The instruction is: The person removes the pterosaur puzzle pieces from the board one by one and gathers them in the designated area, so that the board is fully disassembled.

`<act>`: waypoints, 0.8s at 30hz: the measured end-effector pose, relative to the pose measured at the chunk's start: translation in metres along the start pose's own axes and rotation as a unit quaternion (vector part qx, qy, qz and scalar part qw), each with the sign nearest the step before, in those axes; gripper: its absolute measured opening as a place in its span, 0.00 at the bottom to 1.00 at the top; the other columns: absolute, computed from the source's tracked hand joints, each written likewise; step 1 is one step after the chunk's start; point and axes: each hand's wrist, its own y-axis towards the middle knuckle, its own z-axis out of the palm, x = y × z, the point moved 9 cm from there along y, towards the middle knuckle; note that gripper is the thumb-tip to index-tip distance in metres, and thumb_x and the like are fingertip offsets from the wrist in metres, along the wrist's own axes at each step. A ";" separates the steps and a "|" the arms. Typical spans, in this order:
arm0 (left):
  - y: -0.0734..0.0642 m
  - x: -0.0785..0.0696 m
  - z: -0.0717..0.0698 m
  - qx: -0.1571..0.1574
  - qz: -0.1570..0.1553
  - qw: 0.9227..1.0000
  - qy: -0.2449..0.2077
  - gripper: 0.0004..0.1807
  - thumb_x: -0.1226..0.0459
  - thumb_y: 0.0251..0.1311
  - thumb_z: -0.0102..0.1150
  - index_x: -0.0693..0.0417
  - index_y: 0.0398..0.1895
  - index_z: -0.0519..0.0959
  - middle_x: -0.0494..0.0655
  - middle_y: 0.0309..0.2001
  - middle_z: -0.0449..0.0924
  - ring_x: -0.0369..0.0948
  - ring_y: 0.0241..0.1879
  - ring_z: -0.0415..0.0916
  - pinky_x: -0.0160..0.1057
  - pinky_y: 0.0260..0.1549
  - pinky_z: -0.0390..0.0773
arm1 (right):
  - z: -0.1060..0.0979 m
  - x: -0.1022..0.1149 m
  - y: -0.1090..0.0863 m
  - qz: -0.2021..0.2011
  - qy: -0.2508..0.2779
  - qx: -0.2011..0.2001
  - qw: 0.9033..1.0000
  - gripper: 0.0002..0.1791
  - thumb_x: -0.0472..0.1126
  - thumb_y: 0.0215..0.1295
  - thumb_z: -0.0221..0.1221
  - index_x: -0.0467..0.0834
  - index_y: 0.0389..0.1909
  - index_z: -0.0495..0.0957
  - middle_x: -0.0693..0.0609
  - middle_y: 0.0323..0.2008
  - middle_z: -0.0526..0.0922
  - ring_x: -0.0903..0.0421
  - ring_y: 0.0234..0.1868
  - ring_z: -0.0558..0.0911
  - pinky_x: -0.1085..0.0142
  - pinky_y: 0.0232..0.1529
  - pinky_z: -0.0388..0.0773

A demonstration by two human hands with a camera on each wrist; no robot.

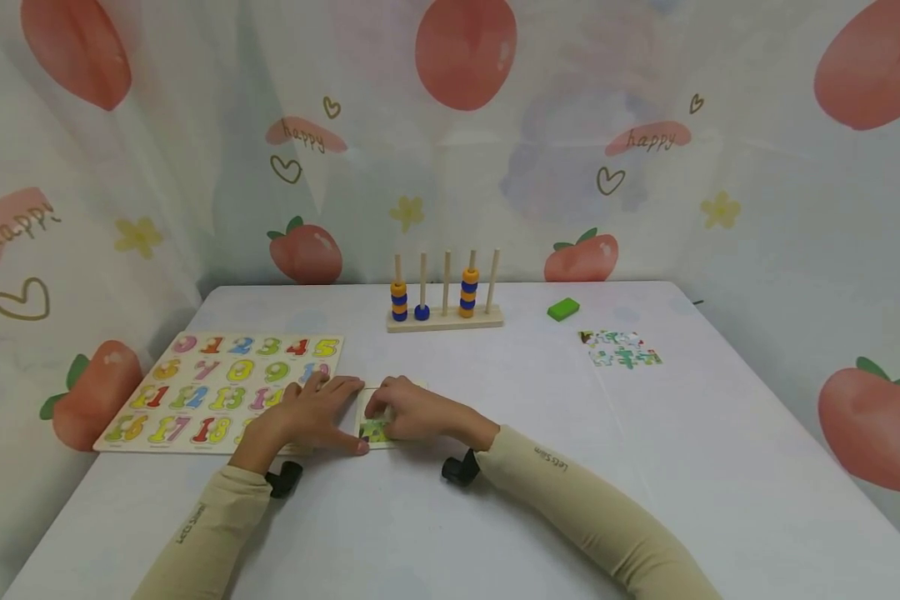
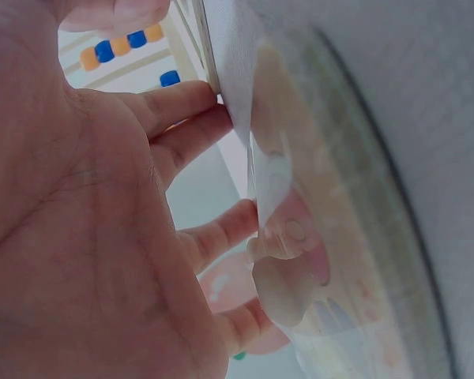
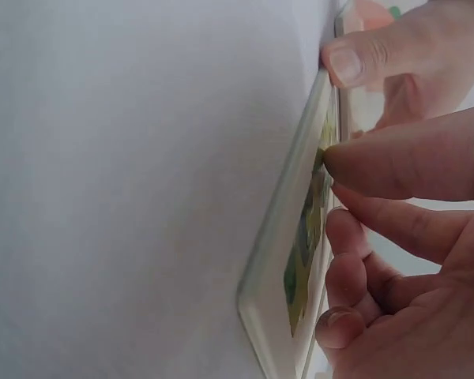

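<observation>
A small jigsaw tray [image 1: 373, 431] with a pale frame and a green picture lies in front of the person, partly covered by both hands. The left hand [image 1: 311, 414] spreads its fingers beside it, the thumb at the tray's near left corner and the other fingertips along its left side and the number board [image 1: 187, 451]. Over the picture, the right hand [image 1: 418, 410] has curled fingers; in the right wrist view its thumb and index finger pinch a small green puzzle piece [image 3: 321, 155] at the picture's surface. Most of that piece is hidden by the fingers.
Several loose puzzle pieces [image 1: 624, 356] lie together on the right of the white table. Behind them is a green block [image 1: 563, 309]. A wooden peg stand [image 1: 445, 322] with blue and orange beads stands at the back middle. A patterned curtain [image 1: 450, 175] hangs behind the table.
</observation>
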 end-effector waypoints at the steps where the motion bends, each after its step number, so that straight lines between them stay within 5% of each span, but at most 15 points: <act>1: 0.002 0.001 0.002 0.001 -0.001 1.000 0.001 0.58 0.36 0.55 0.76 0.52 0.83 0.63 0.57 0.81 0.60 0.66 0.81 0.43 0.78 0.71 0.47 | 0.000 -0.001 0.000 -0.001 0.003 0.002 1.000 0.20 0.27 0.62 0.66 0.37 0.55 0.85 0.48 0.51 0.82 0.53 0.53 0.75 0.64 0.55 0.73; 16: 0.004 0.006 0.005 -0.008 -0.005 1.000 -0.006 0.58 0.36 0.54 0.77 0.51 0.84 0.63 0.56 0.82 0.60 0.65 0.82 0.41 0.78 0.72 0.44 | 0.001 -0.001 0.000 0.001 0.036 -0.004 0.999 0.18 0.24 0.63 0.64 0.39 0.53 0.81 0.52 0.47 0.80 0.56 0.50 0.74 0.65 0.55 0.73; 24: 0.006 0.007 0.007 -0.010 -0.007 1.000 -0.004 0.58 0.37 0.54 0.78 0.50 0.84 0.62 0.55 0.82 0.60 0.65 0.82 0.41 0.78 0.72 0.44 | -0.001 -0.001 -0.001 -0.007 0.073 -0.025 0.997 0.16 0.24 0.62 0.62 0.40 0.50 0.80 0.54 0.40 0.82 0.59 0.41 0.76 0.67 0.46 0.74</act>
